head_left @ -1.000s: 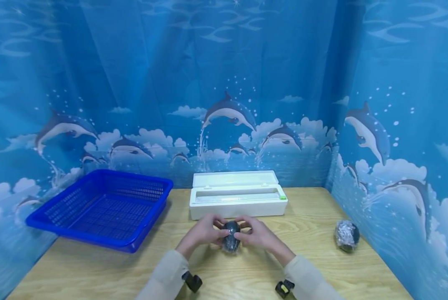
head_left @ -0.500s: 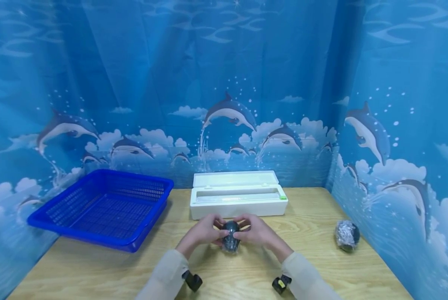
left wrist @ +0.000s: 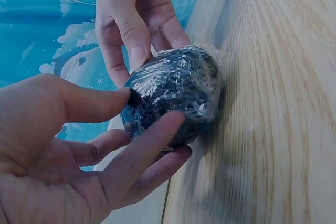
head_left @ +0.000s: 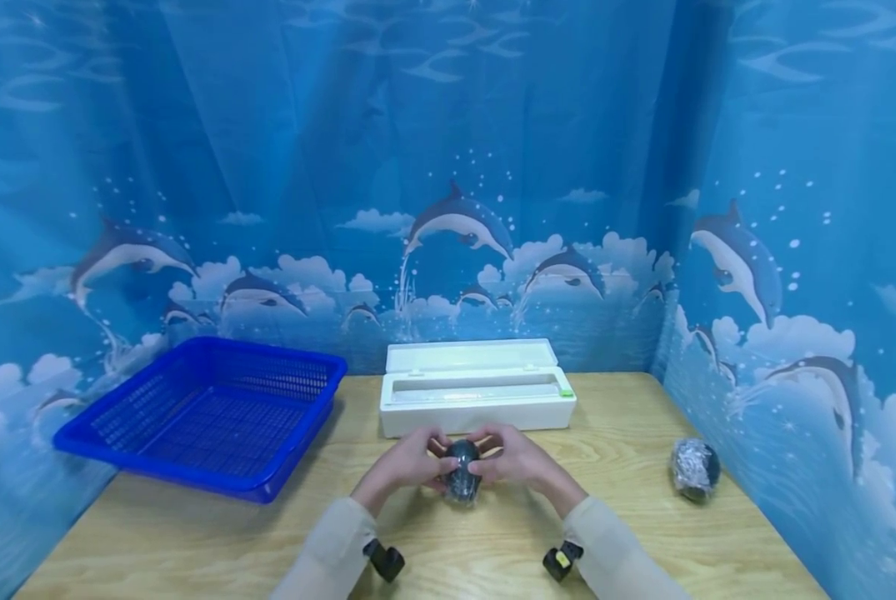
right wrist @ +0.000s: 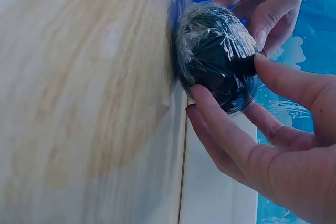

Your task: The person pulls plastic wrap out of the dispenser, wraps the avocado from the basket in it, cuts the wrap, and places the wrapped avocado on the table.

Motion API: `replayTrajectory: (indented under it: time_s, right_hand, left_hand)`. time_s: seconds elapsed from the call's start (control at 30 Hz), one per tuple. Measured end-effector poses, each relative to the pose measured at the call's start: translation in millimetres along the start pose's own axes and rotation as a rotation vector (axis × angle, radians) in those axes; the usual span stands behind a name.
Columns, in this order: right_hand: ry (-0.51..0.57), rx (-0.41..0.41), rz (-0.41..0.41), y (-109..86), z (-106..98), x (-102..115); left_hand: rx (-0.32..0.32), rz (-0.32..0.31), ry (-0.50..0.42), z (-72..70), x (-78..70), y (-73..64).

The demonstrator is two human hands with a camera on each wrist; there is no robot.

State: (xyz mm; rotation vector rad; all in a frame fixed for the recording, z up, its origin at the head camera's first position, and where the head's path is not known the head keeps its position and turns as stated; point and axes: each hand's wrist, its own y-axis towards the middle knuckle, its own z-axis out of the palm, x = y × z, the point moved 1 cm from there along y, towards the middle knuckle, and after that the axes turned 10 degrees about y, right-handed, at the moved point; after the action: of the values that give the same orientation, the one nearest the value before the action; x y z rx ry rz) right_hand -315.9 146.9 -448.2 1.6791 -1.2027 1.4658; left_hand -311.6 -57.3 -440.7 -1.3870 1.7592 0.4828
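Observation:
A dark, egg-shaped object [head_left: 463, 471] wrapped in clear cling film stands close over the table in the middle of the head view. My left hand [head_left: 414, 460] holds it from the left, thumb on the near side and fingers spread round it. From the other side my right hand [head_left: 513, 460] grips it in the same way. Crinkled film bunches at the object's lower end, seen in the left wrist view on the wrapped object [left wrist: 181, 90]. In the right wrist view the film lies smooth and shiny over the dark surface [right wrist: 218, 51].
Behind the hands stands a white cling film dispenser [head_left: 478, 419] with its lid up. A blue plastic basket [head_left: 267, 487] sits at the left of the wooden table [head_left: 605, 500]. Near the right edge lies a second dark object [head_left: 693, 471] in film. A dolphin-print curtain surrounds the table.
My right wrist has shifted slightly to the left. Both hands keep hold of the wrapped object, which stays in nearly the same spot.

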Motion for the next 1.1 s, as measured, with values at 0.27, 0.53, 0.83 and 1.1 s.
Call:
replayTrajectory:
  time_s: [0.27,0.53,0.83,1.1]
  right_hand:
    - [0.01,0.043,-0.032,-1.4,-0.3,-0.4]
    - [0.014,0.046,-0.032,-2.1,-0.7,-1.6]
    - [0.02,0.033,-0.033,-1.6,0.0,-3.3]
    - [0.021,0.025,-0.025,-3.9,0.7,-2.0]
  left_hand:
    - [0.011,0.007,-0.028,-0.8,3.3,0.6]
    - [0.01,0.024,-0.018,-0.9,2.5,-2.1]
    - [0.02,0.024,-0.021,-0.1,2.3,-1.9]
    - [0.034,0.034,-0.038,0.4,2.8,-2.4]
